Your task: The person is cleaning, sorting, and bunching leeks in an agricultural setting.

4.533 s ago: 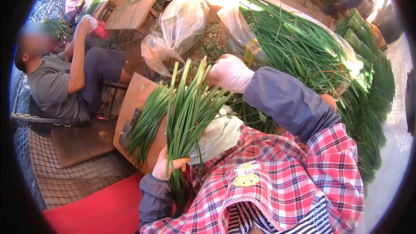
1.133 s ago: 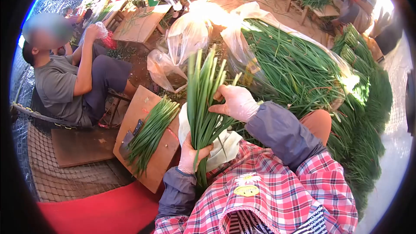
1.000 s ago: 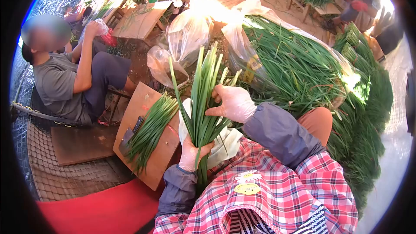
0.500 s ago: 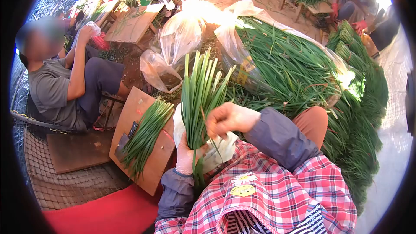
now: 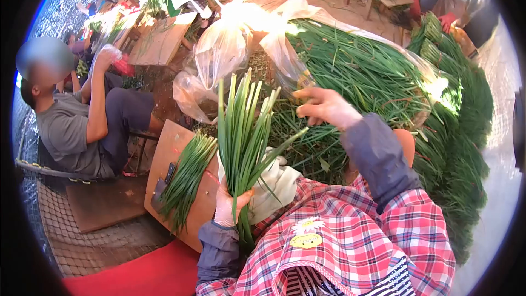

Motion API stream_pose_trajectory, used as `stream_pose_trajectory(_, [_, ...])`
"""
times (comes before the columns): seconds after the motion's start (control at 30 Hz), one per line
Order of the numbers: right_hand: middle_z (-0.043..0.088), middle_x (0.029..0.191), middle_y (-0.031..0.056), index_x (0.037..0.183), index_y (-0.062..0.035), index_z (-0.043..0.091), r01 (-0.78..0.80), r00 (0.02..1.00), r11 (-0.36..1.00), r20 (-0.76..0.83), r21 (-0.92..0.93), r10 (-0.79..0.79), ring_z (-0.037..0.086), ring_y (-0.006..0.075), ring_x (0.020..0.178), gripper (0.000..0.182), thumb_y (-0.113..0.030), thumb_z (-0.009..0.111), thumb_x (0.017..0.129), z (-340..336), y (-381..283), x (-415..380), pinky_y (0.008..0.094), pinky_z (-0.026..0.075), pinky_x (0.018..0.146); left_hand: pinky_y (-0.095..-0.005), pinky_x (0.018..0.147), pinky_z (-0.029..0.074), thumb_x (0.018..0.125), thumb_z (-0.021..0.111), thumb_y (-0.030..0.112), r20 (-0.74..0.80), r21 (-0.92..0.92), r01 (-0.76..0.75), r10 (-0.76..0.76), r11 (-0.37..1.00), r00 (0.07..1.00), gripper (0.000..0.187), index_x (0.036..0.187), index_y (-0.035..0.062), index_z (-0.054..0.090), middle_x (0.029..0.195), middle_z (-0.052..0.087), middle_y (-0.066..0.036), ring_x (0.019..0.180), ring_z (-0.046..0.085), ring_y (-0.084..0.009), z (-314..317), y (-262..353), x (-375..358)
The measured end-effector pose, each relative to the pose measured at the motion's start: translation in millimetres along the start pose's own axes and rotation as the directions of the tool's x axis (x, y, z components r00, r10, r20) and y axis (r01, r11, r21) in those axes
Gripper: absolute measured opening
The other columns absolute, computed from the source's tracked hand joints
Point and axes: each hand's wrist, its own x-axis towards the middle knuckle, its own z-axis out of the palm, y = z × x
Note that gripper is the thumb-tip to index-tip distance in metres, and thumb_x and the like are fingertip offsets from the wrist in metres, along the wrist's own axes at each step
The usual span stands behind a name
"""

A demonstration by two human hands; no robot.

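My left hand (image 5: 230, 206) is closed round the lower part of an upright bunch of green stalks (image 5: 244, 137), whose pale ends point away from me. One leaf sticks out of the bunch to the right. To the right of the bunch, my right hand (image 5: 327, 108) hovers over the big heap of green stalks (image 5: 356, 71), fingers apart, with nothing visible between them. A smaller bunch (image 5: 189, 178) lies on the wooden board (image 5: 164, 153) at my left, beside a dark-handled knife (image 5: 169, 174).
Clear plastic bags (image 5: 222, 55) stand at the heap's near left. A person in a grey shirt (image 5: 66, 126) sits at the left. Another person's red-gloved hands (image 5: 446, 21) are at the upper right. More stalks (image 5: 455, 170) line the right side.
My right hand has moved away from the bunch, up and to the right, and its fingers have spread. The bunch in my left hand has shifted slightly left, with a leaf now sticking out.
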Motion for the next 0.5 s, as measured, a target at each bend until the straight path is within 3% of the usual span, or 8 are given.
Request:
stream_pose_trajectory(0.03, [0.064, 0.081, 0.0053, 0.126, -0.0021, 0.049, -0.08, 0.995, 0.996, 0.065, 0.042, 0.077, 0.054, 0.009, 0.059, 0.052, -0.021, 0.066, 0.08, 6.2, -2.4, 5.5, 0.022, 0.044, 0.054, -0.0252, 0.069, 0.049, 0.069, 0.068, -0.003, -0.012, 0.061, -0.023, 0.023, 0.998, 1.0, 0.041, 0.107, 0.0044, 0.056, 0.091, 0.063, -0.003, 0.078, 0.06, -0.0121, 3.2, -1.1, 1.0])
stream_pose_trajectory(0.1, [0.064, 0.08, 0.0045, 0.112, -0.0014, 0.058, -0.077, 0.987, 0.992, 0.149, 0.102, 0.061, 0.054, 0.0089, 0.057, 0.038, -0.022, 0.065, 0.081, 22.0, 15.4, 23.3, 0.0219, 0.043, 0.051, -0.026, 0.071, 0.049, 0.068, 0.067, -0.004, 0.002, 0.096, -0.08, 0.08, 0.992, 0.997, 0.044, 0.109, 0.0057, 0.055, 0.092, 0.063, -0.003, 0.079, 0.06, -0.0121, 6.8, -5.7, 1.4])
stream_pose_trajectory(0.2, [0.064, 0.076, 0.0042, 0.097, -0.0012, 0.062, -0.062, 0.986, 0.991, 0.163, 0.121, 0.042, 0.054, 0.0095, 0.054, 0.026, -0.023, 0.062, 0.083, 36.2, 19.0, 27.5, 0.0233, 0.043, 0.05, -0.0257, 0.064, 0.049, 0.068, 0.067, -0.005, 0.065, -0.029, 0.008, -0.006, 1.0, 0.998, 0.046, 0.11, 0.007, 0.054, 0.089, 0.063, -0.002, 0.073, 0.06, -0.0117, 13.9, -5.2, -4.4])
stream_pose_trajectory(0.23, [0.064, 0.075, 0.0042, 0.093, -0.0012, 0.063, -0.064, 0.988, 0.991, 0.147, 0.121, 0.046, 0.054, 0.0097, 0.053, 0.024, -0.023, 0.061, 0.084, 37.5, 18.2, 27.9, 0.0239, 0.043, 0.049, -0.0248, 0.056, 0.048, 0.068, 0.067, -0.004, 0.078, 0.007, 0.131, -0.131, 0.991, 0.988, 0.043, 0.108, 0.0076, 0.055, 0.086, 0.063, -0.002, 0.065, 0.058, -0.0107, 16.1, 4.9, -9.5])
stream_pose_trajectory(0.37, [0.063, 0.07, 0.0064, 0.093, 0.0028, 0.061, -0.133, 0.977, 0.989, 0.16, -0.065, 0.142, 0.054, 0.0099, 0.051, 0.022, -0.017, 0.059, 0.085, 36.8, 20.4, 27.6, 0.0254, 0.045, 0.049, -0.0241, 0.05, 0.046, 0.069, 0.066, -0.002, 0.065, 0.037, 0.14, -0.142, 0.989, 0.988, 0.042, 0.109, 0.008, 0.054, 0.083, 0.063, -0.002, 0.059, 0.056, -0.0101, 16.2, 4.8, -11.9])
stream_pose_trajectory(0.47, [0.064, 0.069, 0.0097, 0.09, 0.0016, 0.063, -0.121, 0.98, 0.953, 0.119, -0.278, 0.159, 0.059, 0.0159, 0.055, 0.024, -0.021, 0.057, 0.083, 37.5, 20.8, 25.3, 0.0299, 0.048, 0.053, -0.0239, 0.051, 0.046, 0.069, 0.064, -0.004, 0.001, 0.158, 0.117, -0.119, 0.98, 0.993, 0.043, 0.11, 0.0064, 0.054, 0.084, 0.062, -0.003, 0.062, 0.057, -0.0104, 16.0, -3.3, -10.7])
stream_pose_trajectory(0.5, [0.065, 0.073, 0.0116, 0.089, 0.0007, 0.064, -0.079, 0.988, 0.895, 0.083, -0.44, 0.128, 0.061, 0.0203, 0.062, 0.026, -0.023, 0.057, 0.081, 39.3, 20.0, 24.1, 0.0332, 0.049, 0.058, -0.0239, 0.053, 0.046, 0.069, 0.062, -0.007, 0.0, 0.172, 0.106, -0.107, 0.979, 0.994, 0.045, 0.112, 0.0053, 0.053, 0.087, 0.062, -0.003, 0.066, 0.057, -0.0111, 12.4, -8.6, -9.8])
